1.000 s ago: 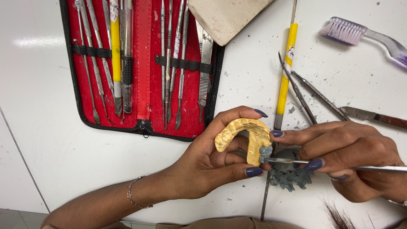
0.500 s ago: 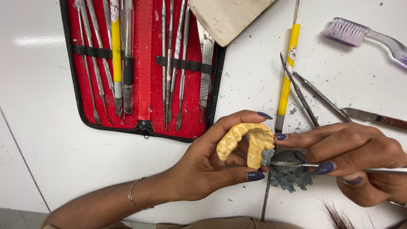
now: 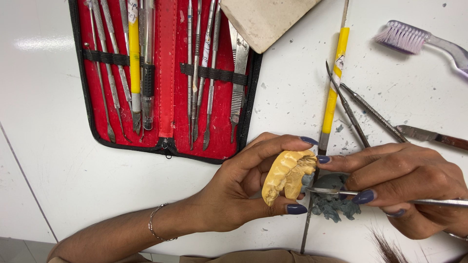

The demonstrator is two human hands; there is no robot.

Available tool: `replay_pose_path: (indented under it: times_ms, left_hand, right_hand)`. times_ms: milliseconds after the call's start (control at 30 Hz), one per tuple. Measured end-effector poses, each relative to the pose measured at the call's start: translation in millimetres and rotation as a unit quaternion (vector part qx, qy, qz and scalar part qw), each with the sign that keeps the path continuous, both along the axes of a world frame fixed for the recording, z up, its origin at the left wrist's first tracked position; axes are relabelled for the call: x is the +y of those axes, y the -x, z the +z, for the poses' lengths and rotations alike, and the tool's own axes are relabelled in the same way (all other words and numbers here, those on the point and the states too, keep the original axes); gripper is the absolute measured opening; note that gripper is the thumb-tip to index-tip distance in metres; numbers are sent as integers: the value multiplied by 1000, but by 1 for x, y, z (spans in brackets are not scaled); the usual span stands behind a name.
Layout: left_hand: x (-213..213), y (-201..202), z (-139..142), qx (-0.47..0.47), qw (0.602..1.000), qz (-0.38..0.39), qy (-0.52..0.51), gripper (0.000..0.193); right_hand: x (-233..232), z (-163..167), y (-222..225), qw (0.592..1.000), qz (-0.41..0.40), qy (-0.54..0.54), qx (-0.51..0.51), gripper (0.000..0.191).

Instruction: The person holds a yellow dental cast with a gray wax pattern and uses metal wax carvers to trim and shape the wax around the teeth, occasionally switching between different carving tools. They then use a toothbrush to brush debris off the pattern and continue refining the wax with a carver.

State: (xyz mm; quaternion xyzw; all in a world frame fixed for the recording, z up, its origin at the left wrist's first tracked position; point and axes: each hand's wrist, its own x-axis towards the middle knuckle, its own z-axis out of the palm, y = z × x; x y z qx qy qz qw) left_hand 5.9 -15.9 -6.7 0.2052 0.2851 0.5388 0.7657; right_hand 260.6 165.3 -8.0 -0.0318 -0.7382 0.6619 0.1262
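Yellow dental stone forms the arch-shaped jaw cast point(image 3: 286, 176) held in the left hand point(image 3: 239, 195). The thumb presses the lower edge and the fingers curl over the upper edge, so the left hand is closed firmly around the cast, above the white worktop point(image 3: 58, 160).

The right hand point(image 3: 409, 185) is closed in a pen grip on a slim metal carving instrument point(image 3: 341, 193). Its tip meets a small patch of grey wax point(image 3: 307, 181) at the right end of the cast.

Progress, as judged from this view:
1. Wax is already applied to the cast; only 1 small area is covered.
2. A heap of grey wax scrapings point(image 3: 336, 204) lies on the worktop just below the instrument, which suggests carving is well under way.
3. The remaining tooth surfaces of the cast show bare yellow stone. Whether more wax is to be added cannot be told.

Surroundings: a red zip case of steel instruments point(image 3: 165, 73) lies open above the left hand. A yellow-handled tool point(image 3: 334, 87) and 2 loose metal probes point(image 3: 360, 112) lie between the case and a lilac toothbrush point(image 3: 414, 40). A beige block point(image 3: 265, 19) rests on the upper right corner of the case.
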Motion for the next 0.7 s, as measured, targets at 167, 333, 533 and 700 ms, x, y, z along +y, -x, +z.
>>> replay_pose_path:
  times_ms: [167,333,533,700]
  left_hand:
    - [0,0,0,2,1000,0,1,71]
    - [-1,-1,0,-8,1000,4,2,70]
    - [-2,-1,-1,-8,1000,4,-1,69]
    - [-3,-1,-2,-5,1000,2,-1,69]
  right_hand:
    - [1,2,2,1000,10,-14,3,13]
    - [0,3,3,1000,5,-25,-8,12]
    - [-2,2,3,1000,-1,7,-5,7]
    - [-1,0,3,1000,3,-1,13,5]
